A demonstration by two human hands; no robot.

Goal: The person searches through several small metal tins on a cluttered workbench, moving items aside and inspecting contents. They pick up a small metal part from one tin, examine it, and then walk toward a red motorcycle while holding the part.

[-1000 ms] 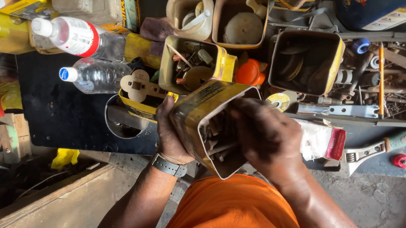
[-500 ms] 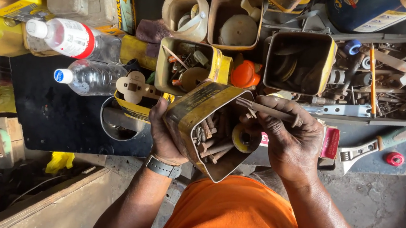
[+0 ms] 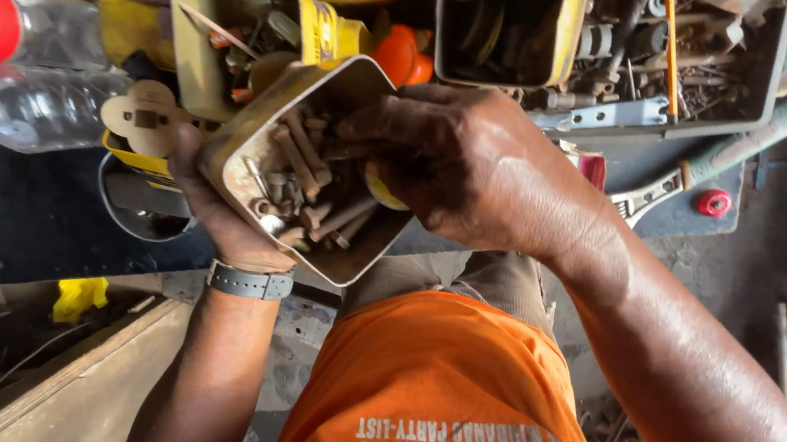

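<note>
Two hands are working over one open tin (image 3: 257, 129) of rusty bolts (image 3: 314, 193). The left hand (image 3: 219, 212) is cupping the tin from below and from its left side, fingers wrapped around the wall, a grey watch (image 3: 249, 282) sitting on the wrist just near of it. The tin is tilting, its mouth facing up toward the camera, in the middle of the scene above an orange shirt (image 3: 434, 391). The right hand (image 3: 462, 170) is reaching in from the right, covering the tin's right half, its fingers curled down among the bolts; whether they are pinching one I cannot tell, since the fingertips are hidden. Something round and yellow (image 3: 379, 188) is showing under the palm at the tin's right edge.

Far of the tin, more yellow tins (image 3: 237, 39) are standing with odd parts inside, and a grey tray (image 3: 720, 80) of tools is lying to the far right. An adjustable wrench (image 3: 711, 167) is lying right of the hand, with a small red cap (image 3: 713, 202) beside it. Two plastic bottles (image 3: 30, 66) are lying at the far left.
</note>
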